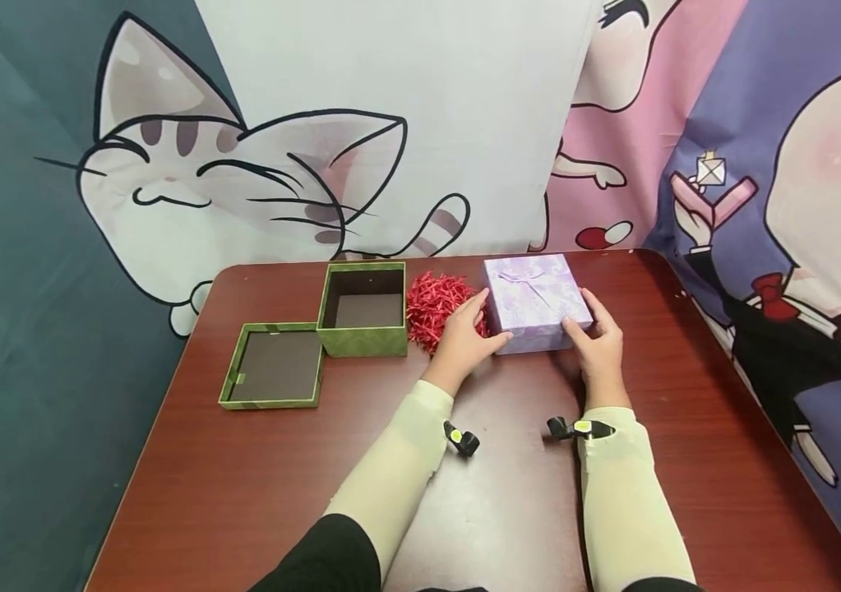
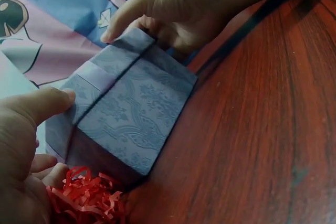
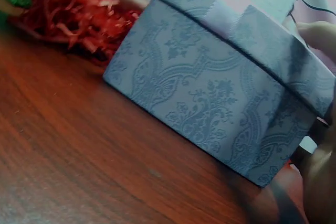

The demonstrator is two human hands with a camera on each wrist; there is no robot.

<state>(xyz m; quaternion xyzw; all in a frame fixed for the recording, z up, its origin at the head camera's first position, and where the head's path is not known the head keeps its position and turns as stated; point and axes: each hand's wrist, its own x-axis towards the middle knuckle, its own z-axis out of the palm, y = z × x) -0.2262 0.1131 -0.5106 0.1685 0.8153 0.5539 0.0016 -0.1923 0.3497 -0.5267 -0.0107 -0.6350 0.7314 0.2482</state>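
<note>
A lilac gift box [image 1: 531, 300] with a floral pattern and a ribbon bow on its lid stands at the back right of the table. My left hand [image 1: 462, 345] grips its left side, thumb at the lid's front edge and fingers along the side. On the opposite side my right hand [image 1: 601, 349] holds the right front corner, its thumb on the lid [image 3: 262, 30]. The lid sits on the box, with a dark seam below its rim in both wrist views. Red shredded paper [image 1: 436, 308] lies beside the box, close to my left fingers.
Left of the shredded paper stands an uncovered green box [image 1: 362, 343] with a dark interior. A shallow green lid [image 1: 279, 370] lies inside-up at its front left. The reddish-brown table [image 1: 257, 493] ends at a printed cartoon backdrop [image 1: 420, 66].
</note>
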